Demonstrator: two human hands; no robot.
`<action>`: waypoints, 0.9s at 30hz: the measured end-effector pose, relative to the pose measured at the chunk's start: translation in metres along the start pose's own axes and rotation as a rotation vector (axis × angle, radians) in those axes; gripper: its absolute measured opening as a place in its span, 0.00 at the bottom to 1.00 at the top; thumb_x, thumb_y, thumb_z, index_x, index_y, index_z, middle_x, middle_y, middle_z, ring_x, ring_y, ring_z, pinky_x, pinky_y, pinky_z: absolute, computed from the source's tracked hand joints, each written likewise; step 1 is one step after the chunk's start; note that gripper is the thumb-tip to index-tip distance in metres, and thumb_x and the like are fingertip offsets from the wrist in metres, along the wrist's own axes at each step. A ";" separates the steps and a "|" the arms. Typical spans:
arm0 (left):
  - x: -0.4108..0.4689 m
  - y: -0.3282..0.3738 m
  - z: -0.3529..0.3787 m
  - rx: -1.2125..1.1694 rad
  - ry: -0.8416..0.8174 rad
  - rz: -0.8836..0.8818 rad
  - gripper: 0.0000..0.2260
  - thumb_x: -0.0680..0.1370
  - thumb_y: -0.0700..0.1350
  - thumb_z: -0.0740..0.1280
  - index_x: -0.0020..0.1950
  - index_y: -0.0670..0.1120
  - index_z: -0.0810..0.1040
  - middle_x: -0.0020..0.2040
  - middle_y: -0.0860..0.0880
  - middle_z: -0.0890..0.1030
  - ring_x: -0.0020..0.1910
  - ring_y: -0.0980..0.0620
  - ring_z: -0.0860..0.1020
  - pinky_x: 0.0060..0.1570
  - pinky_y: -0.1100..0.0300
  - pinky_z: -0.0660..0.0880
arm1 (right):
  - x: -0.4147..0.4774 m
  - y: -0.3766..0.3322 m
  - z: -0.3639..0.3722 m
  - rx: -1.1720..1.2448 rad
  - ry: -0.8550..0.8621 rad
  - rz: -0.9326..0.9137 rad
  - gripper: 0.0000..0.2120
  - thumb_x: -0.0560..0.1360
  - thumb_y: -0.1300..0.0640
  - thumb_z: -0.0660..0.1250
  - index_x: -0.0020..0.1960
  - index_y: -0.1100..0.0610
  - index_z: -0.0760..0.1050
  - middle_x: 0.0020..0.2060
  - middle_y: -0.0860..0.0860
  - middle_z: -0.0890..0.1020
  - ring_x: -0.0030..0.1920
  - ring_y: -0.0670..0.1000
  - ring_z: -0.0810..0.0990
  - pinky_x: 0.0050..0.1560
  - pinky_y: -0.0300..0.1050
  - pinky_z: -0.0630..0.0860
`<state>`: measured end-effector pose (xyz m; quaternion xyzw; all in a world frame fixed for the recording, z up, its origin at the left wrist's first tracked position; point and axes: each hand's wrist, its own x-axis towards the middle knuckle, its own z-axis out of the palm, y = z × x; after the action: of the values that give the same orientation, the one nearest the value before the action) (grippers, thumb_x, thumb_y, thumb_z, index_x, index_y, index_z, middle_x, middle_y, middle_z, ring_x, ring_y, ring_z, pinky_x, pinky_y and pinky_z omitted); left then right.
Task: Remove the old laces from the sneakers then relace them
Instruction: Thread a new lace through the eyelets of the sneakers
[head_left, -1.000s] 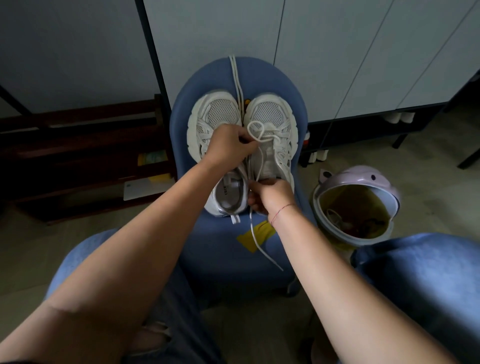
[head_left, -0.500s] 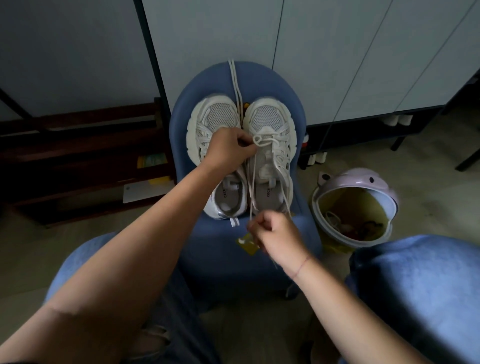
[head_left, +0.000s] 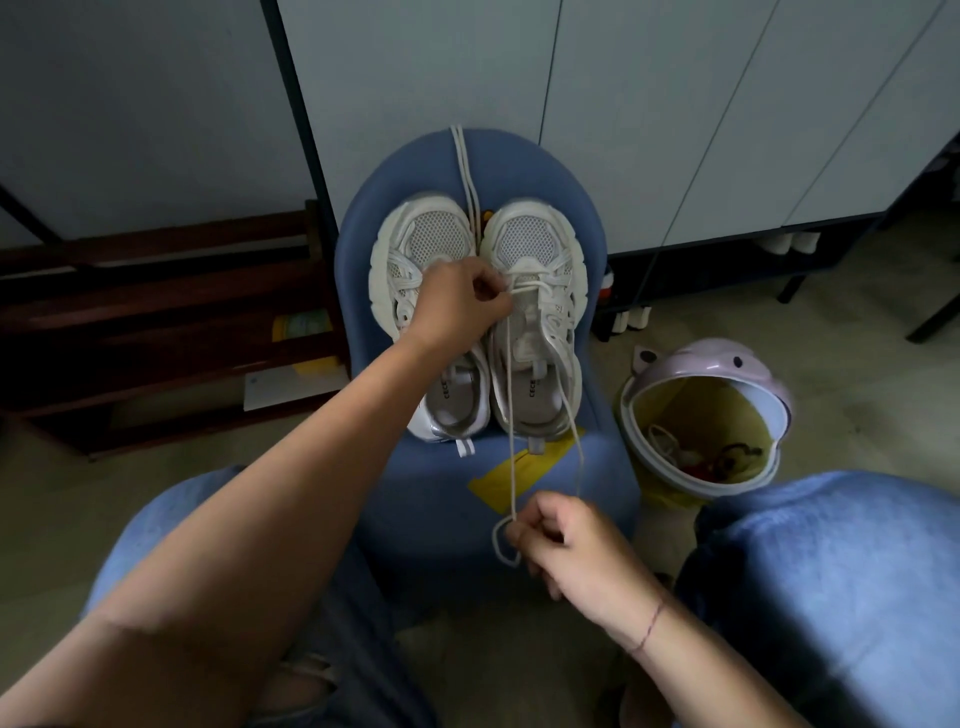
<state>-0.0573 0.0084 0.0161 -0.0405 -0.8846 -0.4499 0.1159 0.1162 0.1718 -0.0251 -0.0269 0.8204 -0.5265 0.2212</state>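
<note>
Two white sneakers stand side by side on a blue stool (head_left: 431, 519), toes pointing away from me. My left hand (head_left: 457, 304) lies over the left sneaker (head_left: 423, 244) and pinches the lace at the lowest eyelets of the right sneaker (head_left: 535, 244). A white lace (head_left: 511, 415) runs in two strands from those eyelets down over the heel to my right hand (head_left: 566, 540), which grips both strands in front of the stool; a small loop of lace hangs beside its fingers. Another lace (head_left: 464, 166) lies between the toes and over the stool's far edge.
A lilac bin (head_left: 701, 364) with an open lid stands on the floor right of the stool, with scraps inside. A yellow tag (head_left: 493, 483) sticks to the stool's front. Dark wooden shelves (head_left: 156, 322) are on the left, white cabinet doors behind. My knees in jeans frame the bottom.
My right hand has pulled the lace ends back from the sneaker's heel toward me, drawing the loop near the toe eyelets tight. My left hand stays at the eyelets.
</note>
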 end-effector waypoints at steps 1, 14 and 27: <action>0.000 0.000 0.001 0.007 0.005 0.004 0.03 0.75 0.41 0.72 0.48 0.43 0.82 0.39 0.54 0.79 0.37 0.62 0.75 0.36 0.78 0.70 | 0.001 0.001 -0.001 0.012 0.011 0.002 0.11 0.78 0.57 0.65 0.37 0.53 0.72 0.23 0.48 0.75 0.21 0.43 0.69 0.24 0.36 0.65; 0.003 0.012 0.004 0.200 -0.013 0.061 0.04 0.77 0.39 0.68 0.47 0.42 0.83 0.45 0.48 0.82 0.44 0.51 0.79 0.48 0.56 0.78 | 0.028 -0.001 -0.015 0.072 0.179 -0.014 0.07 0.78 0.56 0.63 0.43 0.56 0.77 0.26 0.47 0.77 0.24 0.43 0.73 0.24 0.34 0.68; 0.012 0.016 0.007 0.280 -0.126 0.029 0.11 0.81 0.41 0.62 0.41 0.37 0.78 0.44 0.40 0.79 0.40 0.44 0.78 0.38 0.54 0.70 | 0.065 0.009 -0.012 0.067 0.436 -0.080 0.11 0.77 0.50 0.64 0.41 0.55 0.76 0.32 0.55 0.79 0.35 0.54 0.79 0.38 0.50 0.76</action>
<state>-0.0675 0.0230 0.0277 -0.0648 -0.9436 -0.3170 0.0709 0.0551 0.1678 -0.0502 0.0625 0.8292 -0.5552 0.0184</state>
